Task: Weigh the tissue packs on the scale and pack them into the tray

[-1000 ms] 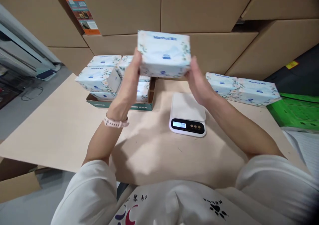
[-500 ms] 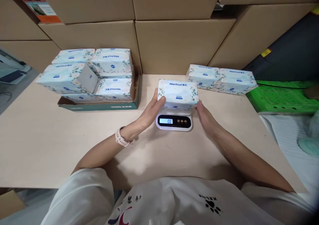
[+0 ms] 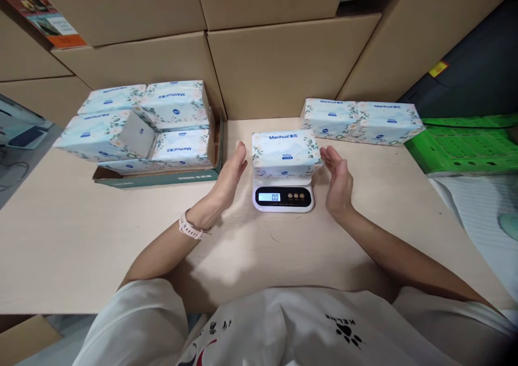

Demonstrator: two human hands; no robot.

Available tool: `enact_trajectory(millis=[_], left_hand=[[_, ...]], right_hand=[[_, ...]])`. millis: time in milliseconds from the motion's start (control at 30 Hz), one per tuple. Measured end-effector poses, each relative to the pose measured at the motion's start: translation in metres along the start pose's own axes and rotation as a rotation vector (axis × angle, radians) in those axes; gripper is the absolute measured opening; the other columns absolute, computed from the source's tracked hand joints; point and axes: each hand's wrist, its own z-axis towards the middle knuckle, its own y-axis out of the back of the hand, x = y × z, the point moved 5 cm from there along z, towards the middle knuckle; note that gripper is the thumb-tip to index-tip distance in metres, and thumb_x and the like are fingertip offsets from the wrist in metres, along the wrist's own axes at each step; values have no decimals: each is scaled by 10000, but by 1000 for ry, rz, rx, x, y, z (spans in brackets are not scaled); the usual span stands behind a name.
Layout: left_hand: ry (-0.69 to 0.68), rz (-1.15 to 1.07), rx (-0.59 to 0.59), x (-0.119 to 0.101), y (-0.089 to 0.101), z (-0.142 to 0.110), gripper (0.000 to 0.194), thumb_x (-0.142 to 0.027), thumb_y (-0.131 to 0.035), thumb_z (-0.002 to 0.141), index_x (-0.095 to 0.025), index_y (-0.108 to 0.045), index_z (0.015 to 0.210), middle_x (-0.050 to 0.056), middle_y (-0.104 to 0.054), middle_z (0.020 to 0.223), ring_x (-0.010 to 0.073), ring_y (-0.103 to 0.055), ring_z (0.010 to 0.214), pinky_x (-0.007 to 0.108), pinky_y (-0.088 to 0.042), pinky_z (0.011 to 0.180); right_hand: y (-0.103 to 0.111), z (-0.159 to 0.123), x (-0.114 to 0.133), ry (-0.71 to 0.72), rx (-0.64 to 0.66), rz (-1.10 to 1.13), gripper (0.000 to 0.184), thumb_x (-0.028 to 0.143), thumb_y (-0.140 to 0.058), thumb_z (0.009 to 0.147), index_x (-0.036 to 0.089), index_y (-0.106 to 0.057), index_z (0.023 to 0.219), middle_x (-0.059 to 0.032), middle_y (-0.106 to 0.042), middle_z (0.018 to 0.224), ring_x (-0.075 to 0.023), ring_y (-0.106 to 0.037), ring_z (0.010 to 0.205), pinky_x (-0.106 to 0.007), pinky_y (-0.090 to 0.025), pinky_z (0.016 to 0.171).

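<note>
A pack of tissues with a floral print rests on the white digital scale, whose lit display reads 0.0. My left hand is just left of the pack, apart from it, palm facing it with the fingers stretched out. On the other side, my right hand stands near the pack's right end, its fingers extended and holding nothing. The pack hides the scale's weighing plate.
Several more tissue packs fill a low green carton at the left. Two tissue packs sit at the back right. Stacked cardboard boxes wall off the rear. A green crate stands beyond the right edge.
Both hands have let go of the tissue pack and moved outward, the left one to the left and the right one to the right. The pack stays on the scale.
</note>
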Motion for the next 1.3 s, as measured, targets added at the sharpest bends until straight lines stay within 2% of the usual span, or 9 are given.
enact_trajectory(millis=[100,267,433,667,800,1000,1133,1300], left_hand=[[65,-33,-68,-7,6,0,646,-601,-583,1033,-257,-582,1580,65,-356,1852,273,-279,1749,452,-255,1433],[127,-69,-58,-14,9,-3,582,-556,-607,1023,-233,-612,1507,97,-439,1805,269,-363,1715,457,-274,1428],[108,-59,-13,-15,10,-2,613,-621,-710,947,-219,-641,1404,135,-498,1755,325,-326,1728,448,-294,1414],[108,-63,-4,-13,10,-1,617,-646,-728,920,-227,-650,1366,136,-518,1737,347,-323,1727,488,-270,1421],[100,-39,0,-12,11,0,642,-679,-751,888,-243,-672,1352,137,-567,1692,370,-339,1717,517,-299,1412],[91,-34,4,-13,10,-2,646,-660,-779,856,-214,-693,1314,163,-552,1698,395,-342,1710,521,-330,1399],[89,-43,-13,-16,9,-5,514,-582,-797,838,-215,-731,1191,142,-642,1603,377,-431,1656,500,-362,1386],[92,-74,-97,-16,11,-4,278,-452,-745,846,-209,-725,979,120,-765,1335,322,-622,1455,479,-440,1320]], right_hand=[[0,-1,-3,17,-3,26,768,775,-392,1068,253,-645,1571,-122,-670,1610,-326,-586,1560,-614,-373,1373],[-1,-3,4,31,3,24,743,777,-416,1060,260,-699,1513,-119,-725,1533,-339,-628,1508,-626,-405,1347],[-2,-3,5,45,-19,38,759,803,-447,1035,244,-738,1458,-131,-753,1483,-348,-673,1445,-630,-436,1321],[-2,-2,6,51,-18,13,751,830,-443,1017,271,-765,1403,-112,-775,1451,-338,-704,1396,-613,-471,1293],[-3,-4,11,37,-2,-17,719,811,-425,1031,292,-760,1398,-89,-771,1461,-327,-691,1413,-606,-455,1309],[-3,-6,14,36,-7,-56,693,791,-411,1040,298,-753,1387,-79,-773,1452,-327,-679,1418,-608,-444,1313],[-2,-7,16,67,-16,-86,620,727,-408,1068,297,-757,1347,-76,-782,1418,-310,-691,1386,-584,-477,1283],[-1,-5,17,98,-33,-116,603,721,-398,1072,283,-766,1264,-86,-793,1348,-300,-709,1322,-559,-524,1222]])
